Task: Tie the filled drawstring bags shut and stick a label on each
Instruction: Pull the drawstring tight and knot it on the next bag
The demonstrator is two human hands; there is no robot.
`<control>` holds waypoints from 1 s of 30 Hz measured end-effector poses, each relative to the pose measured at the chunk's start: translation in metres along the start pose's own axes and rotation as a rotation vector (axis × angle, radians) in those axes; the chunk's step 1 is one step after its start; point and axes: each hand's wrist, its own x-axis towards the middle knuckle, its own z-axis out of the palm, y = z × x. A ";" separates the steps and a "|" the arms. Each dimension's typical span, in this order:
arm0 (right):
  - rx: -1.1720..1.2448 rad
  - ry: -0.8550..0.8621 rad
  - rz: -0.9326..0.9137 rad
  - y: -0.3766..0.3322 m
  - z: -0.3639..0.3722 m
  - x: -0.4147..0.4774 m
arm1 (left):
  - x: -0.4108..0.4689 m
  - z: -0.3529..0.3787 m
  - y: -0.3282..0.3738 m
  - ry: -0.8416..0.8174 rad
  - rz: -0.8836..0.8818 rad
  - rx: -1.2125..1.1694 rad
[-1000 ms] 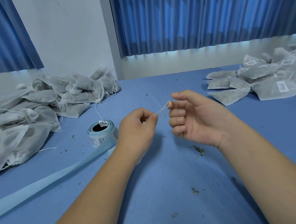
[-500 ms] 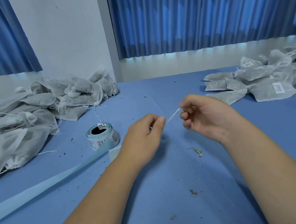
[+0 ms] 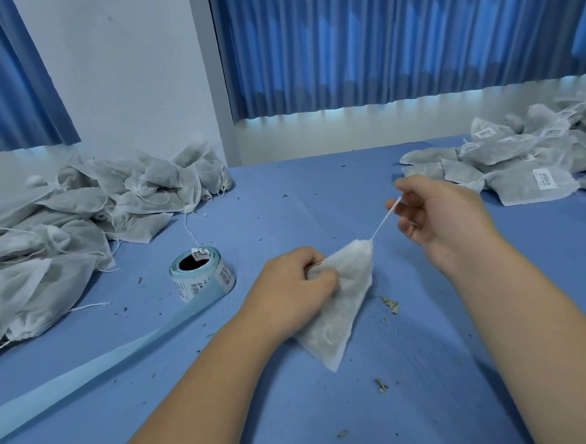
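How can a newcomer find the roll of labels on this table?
Start at the left heap of unlabelled bags on the blue table. Just right of it stands the label roll, left of the left hand. It alone is round, pale blue, trailing a long strip.

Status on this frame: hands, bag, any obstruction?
Left hand pinching bag at its neck; right hand pulling drawstring taut. Bag on table, no label showing. Label roll untouched at left. Nothing in the way.

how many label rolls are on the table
1. The label roll stands left of the left hand, near the unlabelled bag pile, its blue backing strip trailing toward the near-left edge. Another could be hidden under the piles.
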 end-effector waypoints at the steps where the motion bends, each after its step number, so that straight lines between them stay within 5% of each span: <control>1: -0.016 -0.001 -0.043 0.000 0.001 -0.001 | 0.000 0.003 0.000 0.004 0.009 -0.017; 9: -0.337 -0.256 -0.389 0.008 0.024 -0.027 | 0.012 0.009 -0.010 0.274 -0.062 -0.203; 16: -0.975 -0.561 -0.644 0.026 0.031 -0.040 | 0.014 0.006 -0.008 0.313 -0.123 -0.451; 30: -1.025 -0.535 -0.522 0.030 0.025 -0.029 | 0.008 0.003 -0.001 0.161 -0.136 -0.722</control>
